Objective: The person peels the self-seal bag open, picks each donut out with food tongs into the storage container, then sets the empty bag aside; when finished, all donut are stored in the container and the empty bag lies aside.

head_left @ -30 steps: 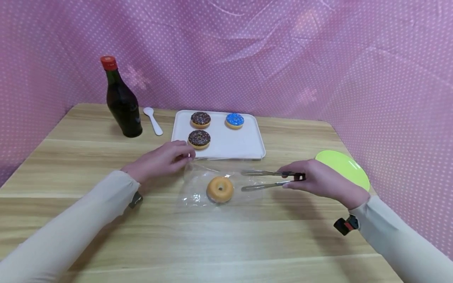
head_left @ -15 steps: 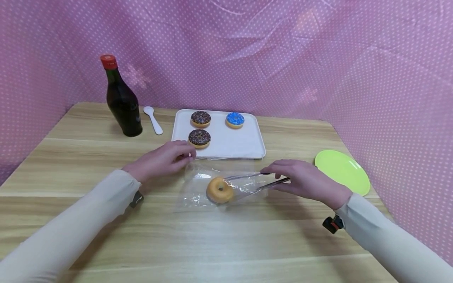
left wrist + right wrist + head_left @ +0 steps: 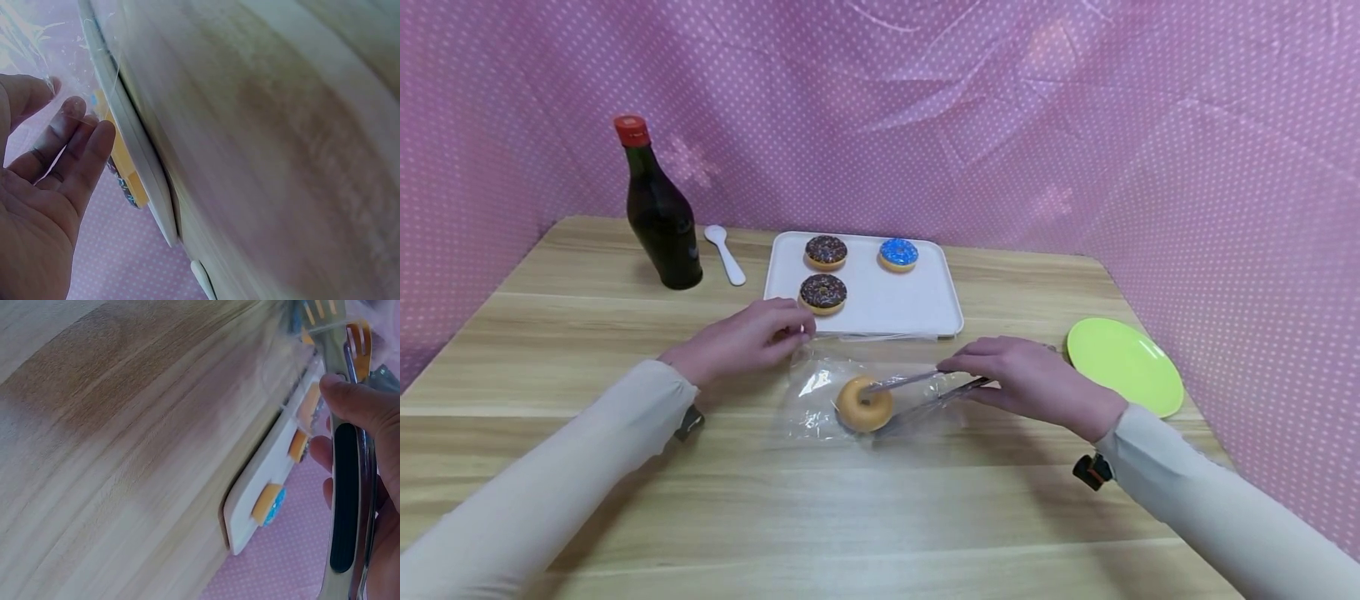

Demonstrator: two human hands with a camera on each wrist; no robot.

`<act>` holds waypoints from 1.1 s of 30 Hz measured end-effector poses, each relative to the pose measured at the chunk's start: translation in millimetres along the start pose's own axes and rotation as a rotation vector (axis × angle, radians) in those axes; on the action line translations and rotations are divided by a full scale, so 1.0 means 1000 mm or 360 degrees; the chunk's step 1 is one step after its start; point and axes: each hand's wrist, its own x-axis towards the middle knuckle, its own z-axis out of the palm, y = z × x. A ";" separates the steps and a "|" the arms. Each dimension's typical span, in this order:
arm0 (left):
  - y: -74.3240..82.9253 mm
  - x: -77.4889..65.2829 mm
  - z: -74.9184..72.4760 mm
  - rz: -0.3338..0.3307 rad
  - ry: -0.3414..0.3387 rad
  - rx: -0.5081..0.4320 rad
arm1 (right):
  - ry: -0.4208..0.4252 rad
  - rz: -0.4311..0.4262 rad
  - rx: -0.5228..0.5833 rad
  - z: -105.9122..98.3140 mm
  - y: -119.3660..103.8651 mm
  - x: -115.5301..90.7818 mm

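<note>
A plain ring doughnut (image 3: 852, 410) lies inside a clear plastic bag (image 3: 815, 385) in the middle of the table in the head view. With thumb and fingertips my left hand (image 3: 745, 336) pinches the bag's upper left edge; the left wrist view shows the film (image 3: 69, 62) between them. My right hand (image 3: 1030, 381) grips metal tongs (image 3: 344, 487) with dark handle inlays and slotted, fork-like ends. The tongs reach into the bag from the right. Their upper arm overlaps the doughnut's hole in the head view, while the lower arm lies along its lower right side.
Behind the bag stands a white tray (image 3: 910, 308) with two chocolate doughnuts (image 3: 823, 293) and a blue one (image 3: 898, 254). A dark red-capped bottle (image 3: 662, 221) and a white spoon (image 3: 725, 256) are at back left. On the right lies a lime-green plate (image 3: 1123, 365).
My right hand has moved left, taking the tongs into the bag and up to the doughnut. The left hand has stayed at the bag's edge.
</note>
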 end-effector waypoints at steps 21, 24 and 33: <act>0.000 -0.004 -0.001 0.0002 0.0018 0.0026 | 0.0120 0.0074 0.0122 -0.003 -0.001 0.003; -0.001 -0.005 -0.002 0.0018 0.0029 0.0024 | 0.0044 0.0167 0.0299 -0.007 0.001 0.000; -0.006 -0.009 -0.003 0.0017 0.0027 0.0057 | -0.0126 0.0440 0.0825 -0.017 0.019 -0.025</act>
